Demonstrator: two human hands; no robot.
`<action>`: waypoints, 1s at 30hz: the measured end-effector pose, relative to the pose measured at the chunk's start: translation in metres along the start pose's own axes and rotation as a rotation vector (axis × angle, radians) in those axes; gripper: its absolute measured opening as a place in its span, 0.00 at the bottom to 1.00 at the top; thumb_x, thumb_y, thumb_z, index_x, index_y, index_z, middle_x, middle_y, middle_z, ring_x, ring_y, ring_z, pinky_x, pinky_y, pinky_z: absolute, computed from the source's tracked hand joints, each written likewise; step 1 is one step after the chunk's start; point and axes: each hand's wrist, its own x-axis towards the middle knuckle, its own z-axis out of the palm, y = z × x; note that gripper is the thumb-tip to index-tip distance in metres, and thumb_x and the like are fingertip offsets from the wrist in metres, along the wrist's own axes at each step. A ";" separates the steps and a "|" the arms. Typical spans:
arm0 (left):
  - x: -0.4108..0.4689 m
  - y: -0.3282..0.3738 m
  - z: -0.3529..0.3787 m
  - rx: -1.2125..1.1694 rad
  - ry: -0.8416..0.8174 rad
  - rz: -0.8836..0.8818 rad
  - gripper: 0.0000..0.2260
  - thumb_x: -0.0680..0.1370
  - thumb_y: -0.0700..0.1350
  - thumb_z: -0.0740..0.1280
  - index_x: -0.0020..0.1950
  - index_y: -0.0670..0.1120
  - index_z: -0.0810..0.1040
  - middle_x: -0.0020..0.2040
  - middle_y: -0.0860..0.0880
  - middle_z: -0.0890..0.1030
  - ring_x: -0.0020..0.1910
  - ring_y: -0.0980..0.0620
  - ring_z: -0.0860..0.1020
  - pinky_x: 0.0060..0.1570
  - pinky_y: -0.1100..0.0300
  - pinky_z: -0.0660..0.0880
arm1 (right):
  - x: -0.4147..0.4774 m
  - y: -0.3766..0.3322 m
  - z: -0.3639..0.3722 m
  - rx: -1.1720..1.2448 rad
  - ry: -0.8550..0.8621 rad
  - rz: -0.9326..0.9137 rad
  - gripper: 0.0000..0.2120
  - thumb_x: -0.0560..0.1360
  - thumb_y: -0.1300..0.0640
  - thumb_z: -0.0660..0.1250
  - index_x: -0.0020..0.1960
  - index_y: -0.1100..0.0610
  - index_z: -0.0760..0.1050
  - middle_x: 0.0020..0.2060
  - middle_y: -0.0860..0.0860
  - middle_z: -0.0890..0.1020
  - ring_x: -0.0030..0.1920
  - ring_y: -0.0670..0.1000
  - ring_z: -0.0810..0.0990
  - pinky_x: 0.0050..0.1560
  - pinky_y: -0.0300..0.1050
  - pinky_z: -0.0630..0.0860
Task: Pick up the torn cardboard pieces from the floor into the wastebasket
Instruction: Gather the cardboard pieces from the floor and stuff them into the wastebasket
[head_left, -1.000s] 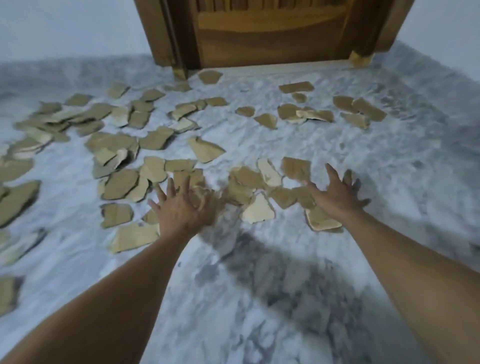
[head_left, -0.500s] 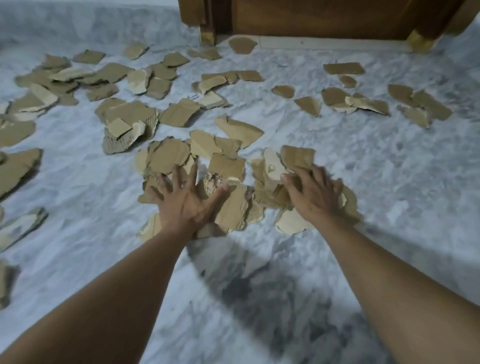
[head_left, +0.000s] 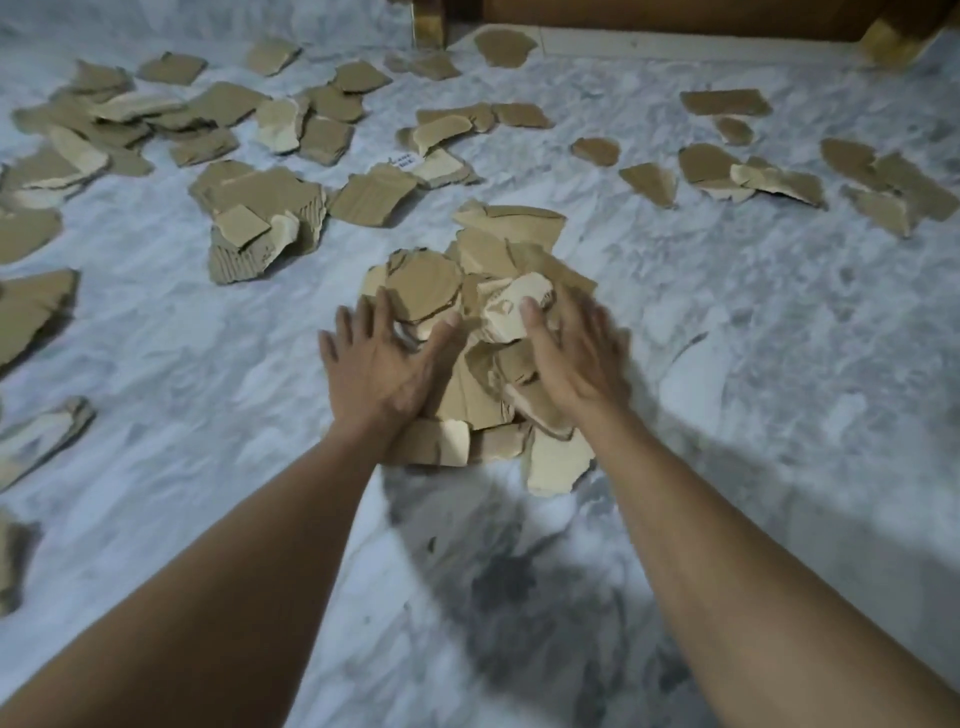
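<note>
Far left, big cardboard slabs (head_left: 31, 306) lie at the frame edge on the marble floor (head_left: 779, 364), and behind them a thick scatter of scraps (head_left: 119, 119) runs along the back. Moving in, a layered stack (head_left: 260, 218) with ribbed corrugated edges sits apart from the action, nothing between it and the hands but bare floor. Now the left hand (head_left: 379, 374): grip wide open, fingers spread flat, pressing on the left flank of the pile (head_left: 467, 332), holding nothing closed. That pile is the heap of torn pieces, dead centre, overlapping and tilted against each other, one pale piece (head_left: 558, 462) poking out at the near edge. The right hand (head_left: 576, 358) mirrors it on the right flank, grip open too, palm down, thumb on a pale crumpled piece (head_left: 511, 306) at the top; its fingers are blurred. The two hands bracket the pile, thumbs near but apart. Further right, loose pieces (head_left: 769, 179) lie well apart across the floor. Along the top edge, a wooden door frame (head_left: 675, 21) with one piece (head_left: 504, 47) just beside its sill. No wastebasket in shot.
</note>
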 end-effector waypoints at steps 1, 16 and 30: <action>-0.003 0.006 0.005 -0.059 0.014 0.022 0.49 0.72 0.79 0.40 0.83 0.48 0.54 0.82 0.45 0.56 0.82 0.44 0.50 0.79 0.44 0.44 | 0.001 -0.012 0.009 0.103 -0.015 -0.010 0.35 0.79 0.28 0.47 0.82 0.41 0.49 0.82 0.47 0.52 0.82 0.55 0.48 0.79 0.64 0.46; -0.040 0.055 -0.003 -1.103 -0.066 0.021 0.13 0.82 0.44 0.61 0.51 0.40 0.83 0.50 0.40 0.84 0.51 0.43 0.83 0.58 0.41 0.76 | -0.019 -0.055 0.027 0.722 0.047 -0.026 0.19 0.79 0.46 0.59 0.67 0.46 0.78 0.65 0.48 0.80 0.65 0.49 0.77 0.69 0.54 0.73; -0.117 0.256 -0.039 -1.422 -0.591 0.198 0.29 0.78 0.67 0.60 0.59 0.44 0.85 0.57 0.39 0.85 0.59 0.43 0.83 0.68 0.42 0.72 | -0.095 0.022 -0.167 0.706 0.540 0.068 0.14 0.80 0.46 0.59 0.48 0.47 0.82 0.44 0.47 0.85 0.46 0.52 0.84 0.52 0.58 0.81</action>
